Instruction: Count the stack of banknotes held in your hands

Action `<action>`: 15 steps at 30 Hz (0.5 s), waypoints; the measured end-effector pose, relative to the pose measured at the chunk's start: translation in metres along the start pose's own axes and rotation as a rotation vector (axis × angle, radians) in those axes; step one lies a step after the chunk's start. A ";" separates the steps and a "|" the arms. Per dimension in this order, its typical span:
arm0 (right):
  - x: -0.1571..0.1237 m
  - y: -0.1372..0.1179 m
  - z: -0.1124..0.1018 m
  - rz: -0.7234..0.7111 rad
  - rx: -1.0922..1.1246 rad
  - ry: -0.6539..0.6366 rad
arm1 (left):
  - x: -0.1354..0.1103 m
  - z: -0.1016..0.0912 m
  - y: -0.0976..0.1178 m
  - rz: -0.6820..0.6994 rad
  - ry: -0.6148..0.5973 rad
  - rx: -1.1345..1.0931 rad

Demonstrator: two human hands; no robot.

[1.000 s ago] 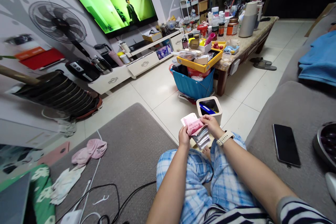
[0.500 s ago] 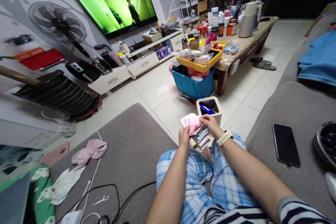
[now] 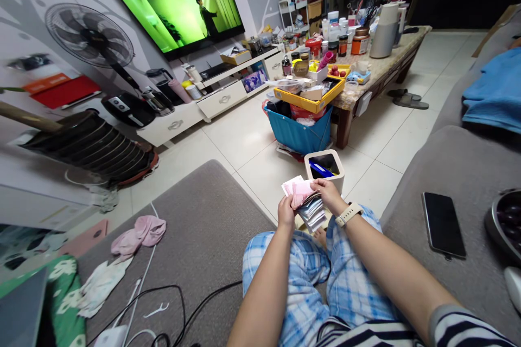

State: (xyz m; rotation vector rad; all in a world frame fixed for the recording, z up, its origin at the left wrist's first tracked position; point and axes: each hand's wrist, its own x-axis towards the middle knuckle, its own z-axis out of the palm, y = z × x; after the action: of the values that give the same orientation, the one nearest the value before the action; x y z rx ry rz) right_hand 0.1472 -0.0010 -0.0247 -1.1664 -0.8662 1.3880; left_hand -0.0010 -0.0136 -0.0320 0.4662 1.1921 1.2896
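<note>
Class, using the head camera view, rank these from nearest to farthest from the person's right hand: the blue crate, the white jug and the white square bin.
From the right hand:
1. White square bin: on the floor, just ahead of the hand.
2. Blue crate: on the floor, farther ahead and to the left.
3. White jug: farthest, on the coffee table, ahead and to the right.

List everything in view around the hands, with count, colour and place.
banknotes: one wad, pink, between both hands
paper slips: one stack, white and grey, beneath the banknotes
bin: one, white, on the floor beyond the hands
crate: one, blue, on the floor
tray: one, yellow, atop the crate
television: one, showing green, on the wall
smartphone: one, black, on the sofa, right
left hand: one, holding the banknotes
right hand: one, on the banknotes
watch: one, white, on the right wrist
</note>
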 end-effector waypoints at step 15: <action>0.001 0.001 0.001 0.021 0.019 -0.007 | 0.007 -0.003 -0.005 -0.012 0.038 -0.049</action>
State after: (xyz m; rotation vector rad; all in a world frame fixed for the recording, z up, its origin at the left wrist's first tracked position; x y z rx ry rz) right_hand 0.1462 -0.0002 -0.0258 -1.1600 -0.8459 1.4151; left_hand -0.0025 -0.0103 -0.0401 0.4000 1.1908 1.3195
